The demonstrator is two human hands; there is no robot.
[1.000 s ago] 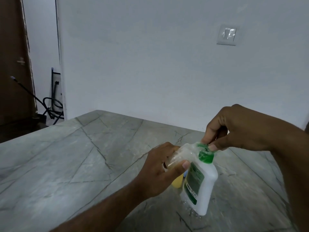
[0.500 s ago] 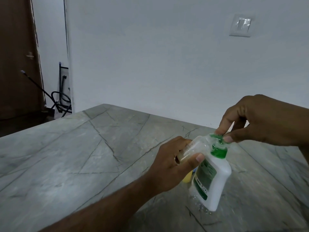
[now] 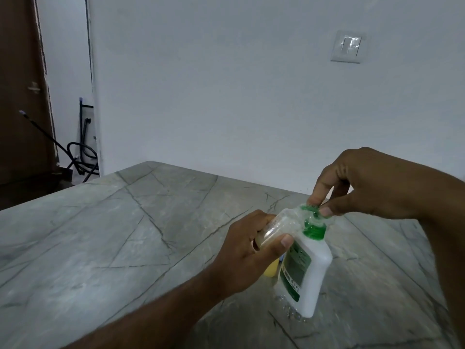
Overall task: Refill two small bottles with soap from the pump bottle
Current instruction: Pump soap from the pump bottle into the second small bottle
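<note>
The grey veined desk [image 3: 105, 238] fills the lower view, its far edge against a white wall. Near the desk's right side, toward the near edge, stands the white pump bottle [image 3: 305, 270], tilted a little with its green collar uppermost, droplets wetting the stone at its base. The right hand [image 3: 364, 187] reaches in from the right, thumb and fingertips pinched together on the green pump head [image 3: 313, 210]. The left hand [image 3: 254, 250] is clamped around a small clear bottle [image 3: 279, 229], held on its side with its mouth pushed up to the pump's spout; a pale layer of liquid seems to lie inside it. Something yellow [image 3: 271, 269] peeks out beneath that hand, just beside the pump bottle; whether it is the second small bottle cannot be told.

Against the frames of a second ago, both grips match and the small bottle stays at the spout; only the viewpoint has shifted, sliding everything rightward. By my reading, the first fill is under way and unfinished, with the second bottle not yet begun.
</note>
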